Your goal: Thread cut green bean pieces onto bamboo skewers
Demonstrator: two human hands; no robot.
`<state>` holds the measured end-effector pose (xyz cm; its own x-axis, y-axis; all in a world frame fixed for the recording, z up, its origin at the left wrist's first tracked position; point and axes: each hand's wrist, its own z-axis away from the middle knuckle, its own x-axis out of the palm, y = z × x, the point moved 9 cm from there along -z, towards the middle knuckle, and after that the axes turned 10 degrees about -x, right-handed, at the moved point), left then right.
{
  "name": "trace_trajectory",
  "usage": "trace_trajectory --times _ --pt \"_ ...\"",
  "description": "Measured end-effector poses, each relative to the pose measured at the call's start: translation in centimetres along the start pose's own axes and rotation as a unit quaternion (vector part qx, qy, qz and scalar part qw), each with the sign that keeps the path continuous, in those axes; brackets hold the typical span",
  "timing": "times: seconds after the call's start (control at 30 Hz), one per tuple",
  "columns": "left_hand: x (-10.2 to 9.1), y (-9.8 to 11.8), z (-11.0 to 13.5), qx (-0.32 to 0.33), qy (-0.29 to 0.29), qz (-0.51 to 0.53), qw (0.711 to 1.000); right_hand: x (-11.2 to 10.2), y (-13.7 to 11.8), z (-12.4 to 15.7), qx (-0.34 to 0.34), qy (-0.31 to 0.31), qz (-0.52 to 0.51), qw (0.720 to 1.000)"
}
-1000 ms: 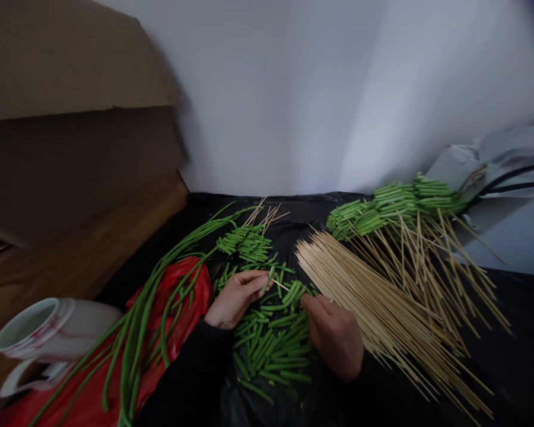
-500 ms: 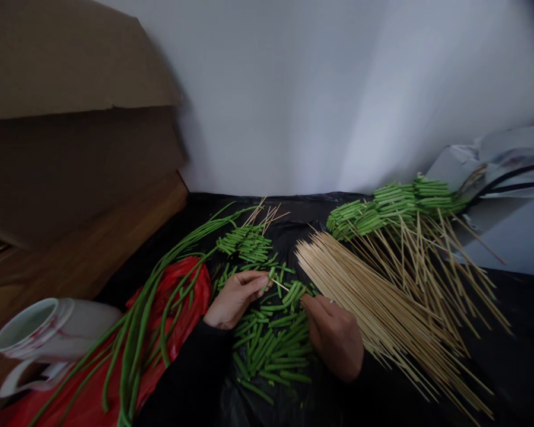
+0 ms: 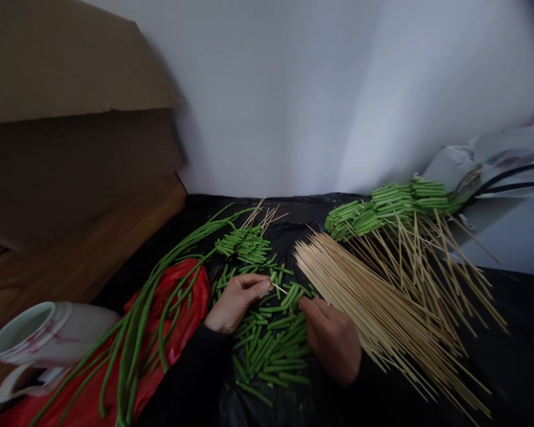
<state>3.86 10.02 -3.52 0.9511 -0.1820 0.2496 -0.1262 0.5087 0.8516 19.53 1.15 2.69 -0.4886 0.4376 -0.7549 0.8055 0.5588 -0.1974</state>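
My left hand [image 3: 238,299] is closed, pinching a short piece of green bean [image 3: 273,277] between thumb and fingers. A thin bamboo skewer [image 3: 279,288] runs from that piece to my right hand [image 3: 331,338], whose fingers are wrapped round it. Several bean pieces [image 3: 294,294] sit threaded on the skewer just in front of the right fingers. Both hands are above a loose pile of cut bean pieces [image 3: 271,350] on black plastic sheeting [image 3: 244,409]. The skewer's far end is hidden by the right hand.
Bare bamboo skewers [image 3: 365,290] lie right of my hands, with filled bean skewers [image 3: 391,204] behind. More filled skewers [image 3: 244,244] lie ahead. Long whole beans [image 3: 137,320] rest on a red plastic bag [image 3: 184,332] at left, beside a white pitcher [image 3: 71,326] on its side. A cardboard box [image 3: 80,65] stands far left.
Both hands keep nearly the same place and grip; the bean piece and skewer show little change. The whole view has shifted very slightly.
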Motion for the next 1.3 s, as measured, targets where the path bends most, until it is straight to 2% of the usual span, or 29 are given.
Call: trace_trajectory --times 0.2,0.5,1.03,1.3 --pt "0.3 -0.8 -0.5 -0.014 -0.007 0.023 1.0 0.2 0.3 0.1 0.016 -0.002 -0.01 1.0" --pt "0.8 -0.8 -0.3 -0.028 -0.002 0.044 0.999 0.2 0.4 0.1 0.015 0.003 -0.025 1.0" --pt "1.0 0.2 0.4 0.008 0.012 -0.016 1.0 -0.1 0.1 0.0 0.015 0.012 -0.032 0.999" --pt "2.9 -0.2 0.7 0.028 -0.011 -0.108 0.994 0.1 -0.2 -0.1 0.014 0.003 -0.039 0.999"
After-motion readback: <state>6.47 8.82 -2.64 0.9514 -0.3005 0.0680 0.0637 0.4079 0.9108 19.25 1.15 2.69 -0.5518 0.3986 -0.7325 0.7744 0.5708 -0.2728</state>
